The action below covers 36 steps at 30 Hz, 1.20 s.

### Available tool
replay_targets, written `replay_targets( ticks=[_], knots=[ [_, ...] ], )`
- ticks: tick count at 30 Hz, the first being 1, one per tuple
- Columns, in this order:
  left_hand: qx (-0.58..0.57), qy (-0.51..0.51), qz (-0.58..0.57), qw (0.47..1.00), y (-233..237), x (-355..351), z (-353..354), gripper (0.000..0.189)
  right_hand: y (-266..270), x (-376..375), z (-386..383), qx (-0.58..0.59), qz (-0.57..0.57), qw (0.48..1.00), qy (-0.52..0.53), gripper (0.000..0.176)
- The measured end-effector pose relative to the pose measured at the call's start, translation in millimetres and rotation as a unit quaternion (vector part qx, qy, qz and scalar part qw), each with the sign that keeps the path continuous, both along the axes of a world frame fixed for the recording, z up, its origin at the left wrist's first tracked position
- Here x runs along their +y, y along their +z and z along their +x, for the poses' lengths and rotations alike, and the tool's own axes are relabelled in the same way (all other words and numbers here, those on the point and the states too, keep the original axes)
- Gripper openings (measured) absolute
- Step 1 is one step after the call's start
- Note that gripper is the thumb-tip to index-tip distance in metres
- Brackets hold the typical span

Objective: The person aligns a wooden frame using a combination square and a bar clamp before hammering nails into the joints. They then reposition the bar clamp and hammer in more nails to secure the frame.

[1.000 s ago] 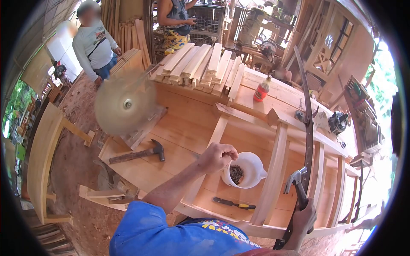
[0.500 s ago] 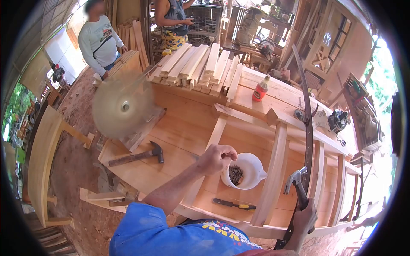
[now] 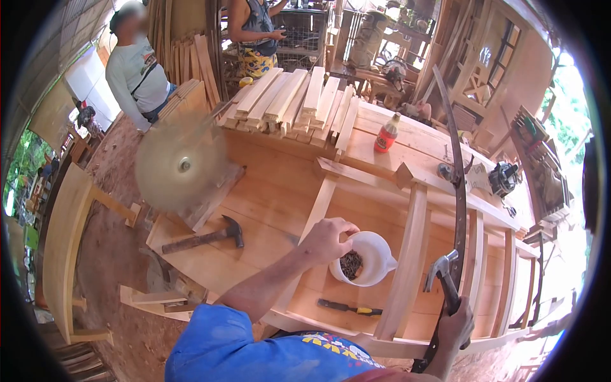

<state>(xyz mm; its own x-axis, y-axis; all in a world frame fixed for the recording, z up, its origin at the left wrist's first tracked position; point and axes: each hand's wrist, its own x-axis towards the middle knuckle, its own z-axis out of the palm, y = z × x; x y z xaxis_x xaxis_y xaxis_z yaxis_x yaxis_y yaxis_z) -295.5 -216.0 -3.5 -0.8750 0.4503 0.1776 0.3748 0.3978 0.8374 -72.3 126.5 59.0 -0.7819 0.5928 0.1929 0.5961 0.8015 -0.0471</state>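
My left hand (image 3: 330, 241) is at the left rim of a white plastic pail (image 3: 377, 262) with a spout. Its thumb and curled fingers pinch the rim. Many nails (image 3: 351, 264) lie in the pail's bottom. In my right hand (image 3: 456, 323) is a claw hammer (image 3: 447, 282), its metal head pointing up, beside a long dark metal strip (image 3: 459, 210). Below the pail, a chisel-like tool with a black and yellow handle (image 3: 363, 311) rests on the wood panel. A second hammer (image 3: 207, 238) with a wooden handle lies to the left.
A blurred, spinning-looking disc (image 3: 183, 163) stands at the left. Stacked wooden strips (image 3: 286, 95), a red-labelled bottle (image 3: 386, 134) and a power tool (image 3: 503, 179) are on the far side. Wooden crosspieces (image 3: 407, 254) span the panel. Two people (image 3: 137, 79) stand beyond.
My left hand has lowered slightly from above the pail, its fingers now on the rim. The person at the left has shifted left. My right hand keeps the hammer almost still.
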Motion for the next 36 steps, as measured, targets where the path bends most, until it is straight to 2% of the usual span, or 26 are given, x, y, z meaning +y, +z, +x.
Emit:
replay_targets(
  ticks=[13,16,22,26,31,36],
  knots=[
    [0.011,-0.038,-0.001,0.999,5.3,0.8,-13.9,0.030,0.6,-0.4,0.1,0.008,0.001,1.000,0.004,0.025],
    [-0.014,-0.044,-0.018,0.999,14.1,1.3,-14.6,0.028,-0.2,0.9,0.4,0.003,0.005,1.000,0.004,0.025],
    [-0.061,-0.059,0.032,0.996,15.1,0.8,-25.5,0.027,1.1,-1.8,-1.9,-0.001,0.006,1.000,-0.005,0.026],
    [-0.087,-0.069,0.090,0.990,9.5,10.8,-45.5,0.031,0.8,0.3,1.4,0.003,-0.005,1.000,0.004,0.029],
    [-0.042,-0.074,0.101,0.991,7.0,32.1,-94.5,0.037,-3.4,2.9,-1.2,0.014,0.001,1.000,0.012,0.030],
    [-0.010,-0.053,0.096,0.994,-12.5,70.6,-159.6,0.056,-3.0,-1.3,-2.2,0.000,0.006,1.000,-0.010,0.033]
  ],
)
